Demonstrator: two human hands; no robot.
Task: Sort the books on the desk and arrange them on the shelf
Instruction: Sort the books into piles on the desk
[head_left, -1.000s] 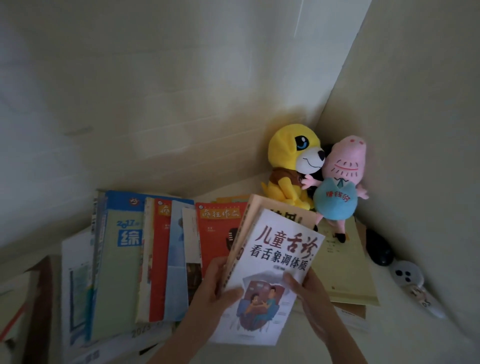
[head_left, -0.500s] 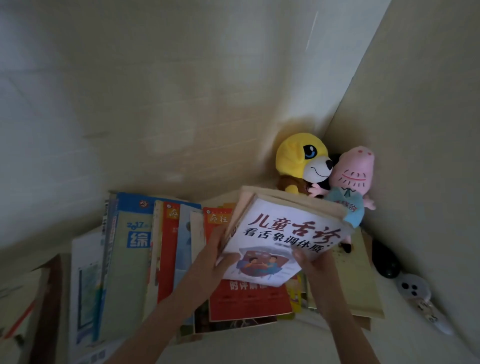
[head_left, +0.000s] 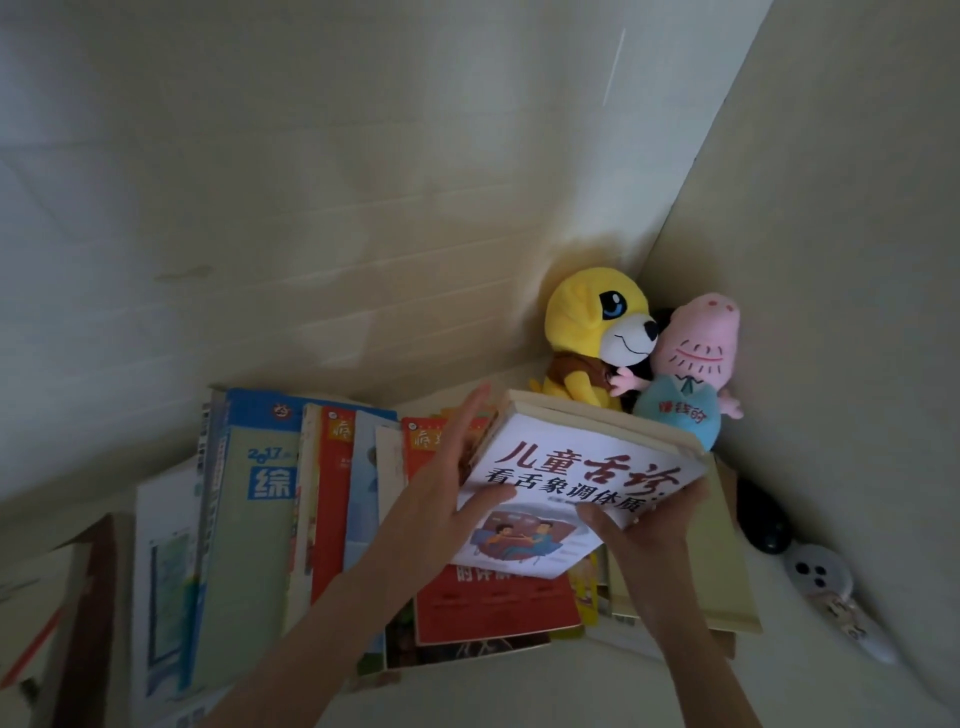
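A white book (head_left: 582, 478) held over the row of books (head_left: 270, 519)
The row spans nine o'clock to centre; the white book (red title on its cover) tilts just right of centre. The left hand (head_left: 441, 499) pinches its left edge; the right hand (head_left: 649, 525) grips its lower corner. A yellow plush dog (head_left: 587, 322) and pink plush pig (head_left: 691, 364) sit at one o'clock.
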